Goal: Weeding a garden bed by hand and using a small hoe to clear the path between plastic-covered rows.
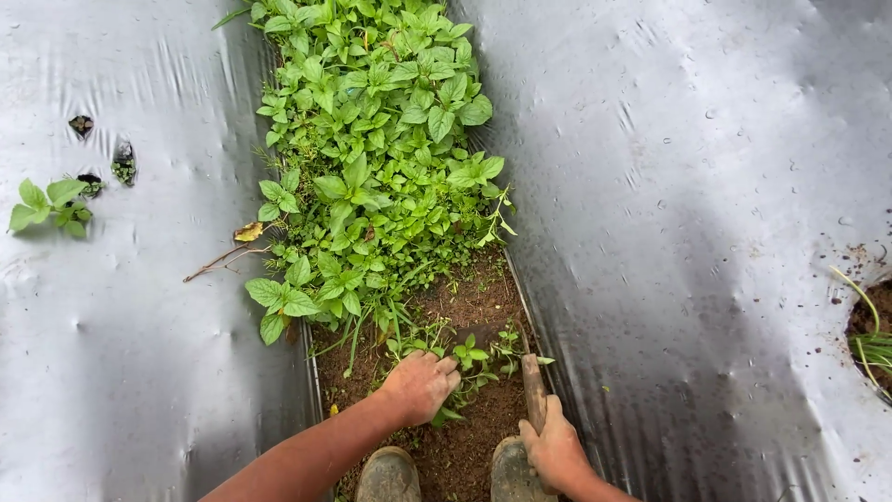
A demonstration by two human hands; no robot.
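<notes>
My left hand is closed around a clump of small green weeds growing from the brown soil strip between two sheets of silver plastic mulch. My right hand grips the wooden handle of a hand tool, whose head lies hidden in the soil and weeds ahead of it. A dense band of taller leafy weeds fills the strip beyond my hands. Both my muddy boots stand on bared soil just behind my hands.
Silver plastic mulch covers the raised beds on both sides. A small seedling grows from a hole at far left, near other small holes. A planting hole with grassy shoots sits at the right edge. A dry twig lies on the left sheet.
</notes>
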